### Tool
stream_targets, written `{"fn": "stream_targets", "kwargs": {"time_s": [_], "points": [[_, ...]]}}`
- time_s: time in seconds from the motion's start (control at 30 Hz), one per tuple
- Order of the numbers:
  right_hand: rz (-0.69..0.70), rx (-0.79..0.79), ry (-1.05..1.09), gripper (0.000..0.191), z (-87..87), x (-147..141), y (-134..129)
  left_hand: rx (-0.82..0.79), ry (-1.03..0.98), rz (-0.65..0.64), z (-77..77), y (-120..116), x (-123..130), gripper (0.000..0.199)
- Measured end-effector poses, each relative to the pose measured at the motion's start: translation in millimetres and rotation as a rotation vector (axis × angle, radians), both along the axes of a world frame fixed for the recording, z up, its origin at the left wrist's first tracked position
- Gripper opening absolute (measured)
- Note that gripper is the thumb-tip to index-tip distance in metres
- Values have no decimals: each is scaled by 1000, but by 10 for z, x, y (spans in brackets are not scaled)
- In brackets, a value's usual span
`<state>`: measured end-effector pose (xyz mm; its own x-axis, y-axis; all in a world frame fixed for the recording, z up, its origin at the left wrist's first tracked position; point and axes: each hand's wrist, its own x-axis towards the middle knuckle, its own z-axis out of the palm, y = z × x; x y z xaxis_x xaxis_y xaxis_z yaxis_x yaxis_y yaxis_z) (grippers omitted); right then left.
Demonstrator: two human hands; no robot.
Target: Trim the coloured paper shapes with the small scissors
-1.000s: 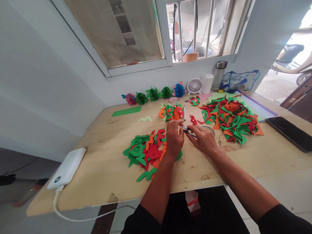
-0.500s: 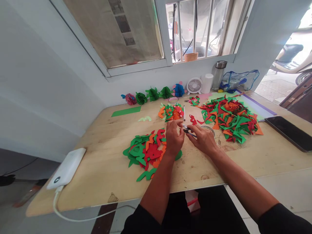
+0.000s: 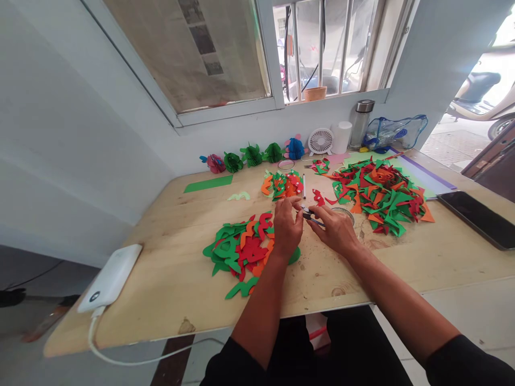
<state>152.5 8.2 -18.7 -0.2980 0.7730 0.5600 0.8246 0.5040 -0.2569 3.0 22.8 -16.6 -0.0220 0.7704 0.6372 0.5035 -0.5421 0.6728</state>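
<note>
Both hands meet over the middle of the table around a small, slim dark-and-silver tool (image 3: pixel 308 213); its exact kind is too small to tell. My right hand (image 3: pixel 337 228) has its fingers closed around it. At the tool's left end, the thumb and fingers of my left hand (image 3: pixel 287 225) are pinched together; what lies between them is hidden. Under and beside the left wrist spreads a pile of green, red and orange cut paper shapes (image 3: pixel 251 249). Just beyond the hands is a smaller heap of cut pieces (image 3: pixel 284 185), with a white pen (image 3: pixel 304 186) beside it.
A big heap of paper scraps (image 3: pixel 382 193) covers the right side, near a black phone (image 3: pixel 477 220). Folded paper turtles (image 3: pixel 252 155), a white fan (image 3: pixel 321 141) and a glass bottle (image 3: pixel 362 124) line the wall. A white power bank (image 3: pixel 110 279) with its cable lies at left.
Almost nothing differs. Both hands stay in place around the slim tool, with only a very slight shift of the fingers.
</note>
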Motion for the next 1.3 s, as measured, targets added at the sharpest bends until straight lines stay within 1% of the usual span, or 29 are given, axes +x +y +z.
{"fn": "stream_targets", "kwargs": {"time_s": [0.13, 0.33, 0.53, 0.77, 0.9, 1.03, 1.17, 1.3], "points": [[-7, -5, 5, 27, -1, 0, 0, 1, -9, -7, -23, 11, -4, 30], [-25, -38, 9, 28, -14, -3, 4, -41, -53, -9, -32, 23, -9, 26], [-154, -92, -12, 30, 6, 13, 10, -31, -147, 31, -14, 40, -25, 25], [-291, -146, -43, 30, 26, 51, 22, -78, -286, 19, 21, 42, -11, 33], [-332, -152, -67, 29, 39, 64, 17, -146, -403, 11, 6, 60, -16, 33], [-366, -144, -99, 28, 53, 84, -13, -171, -510, 9, -33, 100, -29, 30], [-452, -164, -132, 30, 27, 154, -49, -183, -612, -27, -47, 137, -29, 33], [-524, -177, -152, 31, -30, 238, -73, -226, -753, -136, -31, 154, -9, 34]]}}
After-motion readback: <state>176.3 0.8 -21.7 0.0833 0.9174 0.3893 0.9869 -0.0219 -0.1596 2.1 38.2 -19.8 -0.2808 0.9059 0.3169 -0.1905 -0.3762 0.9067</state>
